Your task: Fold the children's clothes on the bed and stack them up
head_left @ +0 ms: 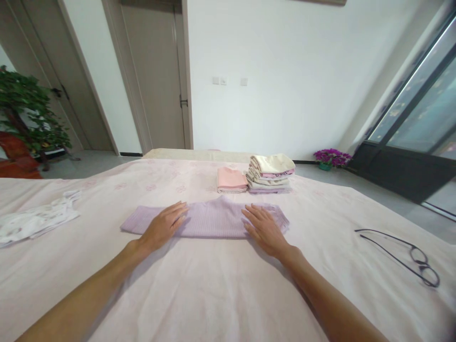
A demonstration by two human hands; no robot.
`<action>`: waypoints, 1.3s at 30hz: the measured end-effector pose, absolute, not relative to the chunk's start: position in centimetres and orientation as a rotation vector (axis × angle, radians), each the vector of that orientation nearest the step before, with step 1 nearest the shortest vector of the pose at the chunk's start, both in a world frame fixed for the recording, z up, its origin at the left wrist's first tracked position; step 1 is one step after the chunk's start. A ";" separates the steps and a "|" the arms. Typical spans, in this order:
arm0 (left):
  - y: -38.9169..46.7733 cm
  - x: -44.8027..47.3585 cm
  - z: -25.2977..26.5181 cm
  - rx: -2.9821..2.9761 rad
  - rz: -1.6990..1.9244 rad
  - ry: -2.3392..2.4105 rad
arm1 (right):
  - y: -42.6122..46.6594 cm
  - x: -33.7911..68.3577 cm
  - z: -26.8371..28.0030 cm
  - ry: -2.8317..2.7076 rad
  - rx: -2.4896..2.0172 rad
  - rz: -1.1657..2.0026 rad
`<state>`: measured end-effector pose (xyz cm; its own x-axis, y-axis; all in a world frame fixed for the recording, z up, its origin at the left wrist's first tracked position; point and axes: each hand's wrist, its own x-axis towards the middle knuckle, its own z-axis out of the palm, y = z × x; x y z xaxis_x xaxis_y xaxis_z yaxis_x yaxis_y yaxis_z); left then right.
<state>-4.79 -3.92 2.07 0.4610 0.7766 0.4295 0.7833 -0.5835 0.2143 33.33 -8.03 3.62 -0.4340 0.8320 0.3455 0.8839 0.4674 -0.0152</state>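
A lavender ribbed garment, folded lengthwise into a long strip, lies across the bed in front of me. My left hand rests on its left part, fingers stretched out and angled toward the middle. On its right part lies my right hand, palm down with the fingers spread. Just beyond the garment sits a small folded pink stack. Touching that on the right is a taller pile of folded clothes, with a cream piece on top.
A pale pink sheet covers the bed. Eyeglasses with dark frames lie at the right, and a white patterned cloth is spread loosely at the left. Purple flowers and a leafy plant stand beyond the bed.
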 end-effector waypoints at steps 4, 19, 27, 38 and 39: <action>-4.4 0.9 3.1 -2.919 -0.634 -1.134 | -8.4 32.4 2.4 -2.540 -1.494 -0.159; 0.7 7.2 4.6 -2.632 -0.794 -1.753 | -5.8 38.9 2.9 -1.804 -2.067 -0.344; 5.0 10.9 5.1 -2.380 -0.494 -2.025 | -5.3 41.3 1.7 -1.707 -2.256 -0.077; 7.0 11.5 3.3 -2.484 -0.422 -2.152 | -4.6 41.7 1.3 -1.496 -1.890 0.285; 7.0 11.6 3.2 -2.479 -0.449 -2.135 | -4.6 41.7 1.4 -1.505 -1.887 0.306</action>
